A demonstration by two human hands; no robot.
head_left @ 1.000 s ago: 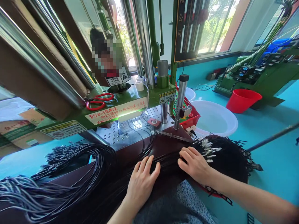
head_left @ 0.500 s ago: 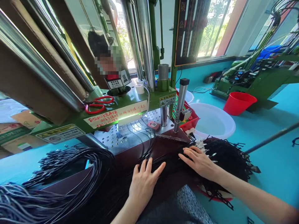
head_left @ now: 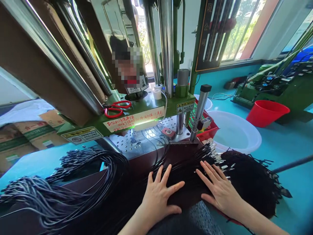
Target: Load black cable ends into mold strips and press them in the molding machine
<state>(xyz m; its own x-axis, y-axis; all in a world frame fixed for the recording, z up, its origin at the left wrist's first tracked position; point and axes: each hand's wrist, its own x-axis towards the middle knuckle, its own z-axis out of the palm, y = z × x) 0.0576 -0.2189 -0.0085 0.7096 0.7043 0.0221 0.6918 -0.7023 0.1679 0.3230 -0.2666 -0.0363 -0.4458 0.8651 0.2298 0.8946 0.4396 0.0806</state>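
Black cables (head_left: 107, 182) in a thick bundle run across the dark table, their left part looped and hanging over the left side. My left hand (head_left: 158, 192) lies palm down on the middle of the bundle, fingers spread. Flat on the cables' right end rests my right hand (head_left: 220, 189), fingers stretched out beside the pale connector tips (head_left: 215, 153). Neither hand is wrapped round anything. Several thin cables lead from the bundle up to the perforated metal plate (head_left: 127, 143) of the green press.
Red-handled scissors (head_left: 117, 109) lie on the green press (head_left: 146, 106). Its steel columns stand ahead. To the right are a white basin (head_left: 244, 130), a red bucket (head_left: 266, 112) and a heap of black pieces (head_left: 251, 182). Cardboard boxes (head_left: 31, 137) are stacked at left.
The view has swung left, so the scene sits further right. My right hand has moved down and toward me on the cables, its fingers straighter. My left thumb now shows, spread outward.
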